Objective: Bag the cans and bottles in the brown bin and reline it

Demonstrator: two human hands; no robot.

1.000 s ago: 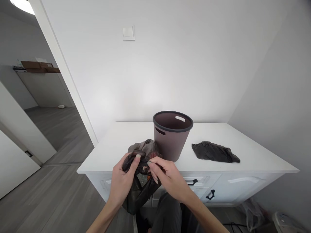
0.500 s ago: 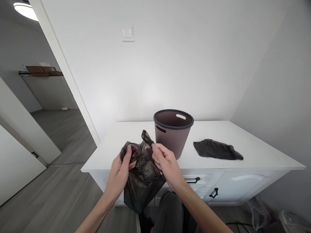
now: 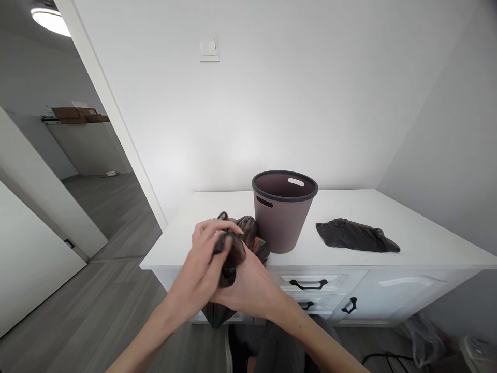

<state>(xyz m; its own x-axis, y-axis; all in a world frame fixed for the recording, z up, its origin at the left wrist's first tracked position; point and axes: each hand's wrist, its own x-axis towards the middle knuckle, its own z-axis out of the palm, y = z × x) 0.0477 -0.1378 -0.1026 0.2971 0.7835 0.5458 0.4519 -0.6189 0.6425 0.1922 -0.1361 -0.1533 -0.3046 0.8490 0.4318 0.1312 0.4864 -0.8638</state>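
A thin black plastic garbage bag (image 3: 248, 227) is bunched up between my two hands, its lower part hanging in front of the cabinet. My left hand (image 3: 207, 259) is closed on the gathered plastic, fingers bent over the top. Pressed close beside it, my right hand (image 3: 252, 285) grips the bag from below and the right; its fingers are partly hidden. Something reddish shows through the plastic. Just behind the hands stands an upright mauve trash can (image 3: 283, 223) with a dark rim and cut-out handles. A second black bag (image 3: 355, 235) lies flat to its right.
The white cabinet top (image 3: 345, 204) carries the can and the flat bag. Black drawer handles (image 3: 308, 284) stick out in front. A light switch (image 3: 208, 49) is on the wall. At left is a doorway; a clear plastic bag (image 3: 423, 342) lies on the floor at right.
My hands have come together, the left moving right and over the bag's gathered top. The loop of plastic that the right hand pinched is now bunched between the hands. The view shifted slightly.
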